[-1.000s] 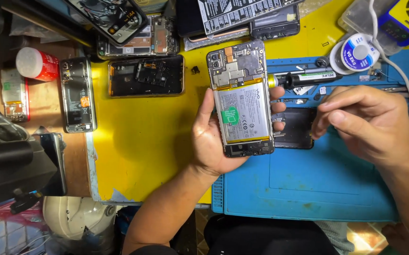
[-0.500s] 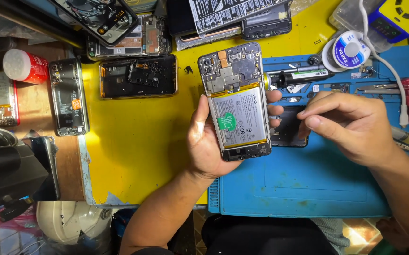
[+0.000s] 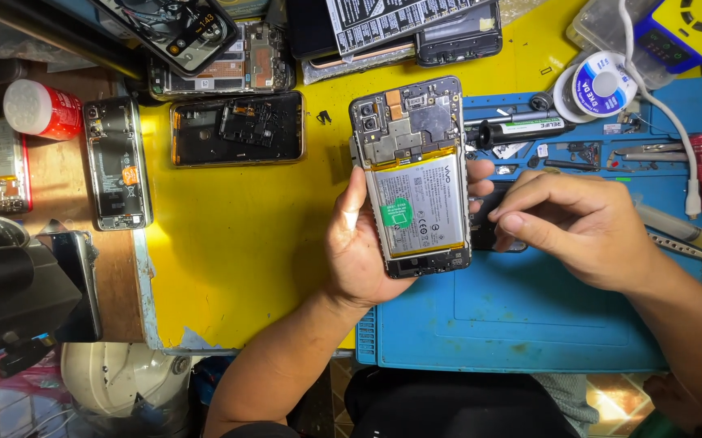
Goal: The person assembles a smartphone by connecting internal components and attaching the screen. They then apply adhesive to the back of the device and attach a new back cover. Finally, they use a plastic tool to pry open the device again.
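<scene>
Yellow and blue mats (image 3: 229,268) cover a cluttered bench. Left hand (image 3: 359,255) cradles the opened phone (image 3: 412,174) at centre, thumb along one edge and fingers wrapped behind, back facing up so the battery shows. Right hand (image 3: 582,227), at three o'clock, has fingertips pinched together beside it; on what, I cannot tell. Solder spool (image 3: 602,83) at one o'clock.

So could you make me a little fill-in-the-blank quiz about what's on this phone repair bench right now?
1. The left hand holds an opened phone with its back cover off, whose white battery bears a round ____ sticker.
2. The right hand hovers above the ____ rubber work mat.
3. The white-capped red canister lies at the ____ edge of the bench.

Missing words: green; blue; left
</scene>
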